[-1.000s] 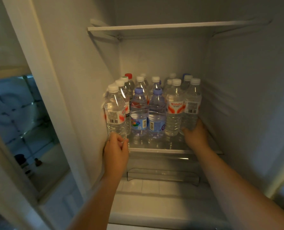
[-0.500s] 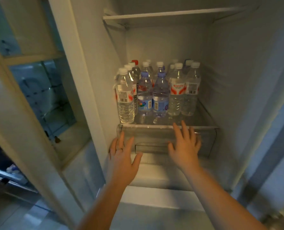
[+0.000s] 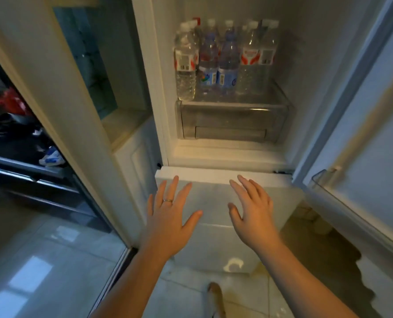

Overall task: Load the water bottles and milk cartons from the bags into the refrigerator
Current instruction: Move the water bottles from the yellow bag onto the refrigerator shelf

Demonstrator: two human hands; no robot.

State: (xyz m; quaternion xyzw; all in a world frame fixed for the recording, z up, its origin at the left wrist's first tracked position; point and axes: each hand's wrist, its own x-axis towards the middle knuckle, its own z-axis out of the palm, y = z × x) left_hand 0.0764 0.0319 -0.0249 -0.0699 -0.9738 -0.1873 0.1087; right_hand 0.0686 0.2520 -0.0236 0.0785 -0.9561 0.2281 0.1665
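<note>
Both hands are coming away from the fridge. 1 second ago each one was down at the base of a front-row bottle, left at the left end, right at the right end. Half a second ago they were already off and spread in front of the crisper drawer (image 3: 232,125). Now the left hand (image 3: 168,216) and right hand (image 3: 253,210) are hovering lower, over the white lower compartment door (image 3: 214,249), fingers straight and fanned, gripping nothing. Whether the palms are touching that door, cannot tell. A ring (image 3: 168,200) is showing on the left hand.

The person is also backing off: more floor is showing, and a foot (image 3: 216,294) is in view at the bottom.

The water bottles (image 3: 225,63) are standing upright, packed tight on the glass shelf (image 3: 232,104) just above the drawer, inside the refrigerator (image 3: 310,65). 5 are making up the front row: 1 clear at the left, 2 blue-labelled in the middle, 2 red-labelled at the right. More rows are standing behind, count unclear. The right-hand door (image 3: 363,134) is hanging open.

Judgement: this batch looks placed and squared up, and the hands are freeing for another fetch. No milk cartons are showing in the fridge, so that part is likely still to do. Dark, blurry stuff (image 3: 11,127) is lying low at the far left, possibly the bags, too blurred to confirm.
</note>
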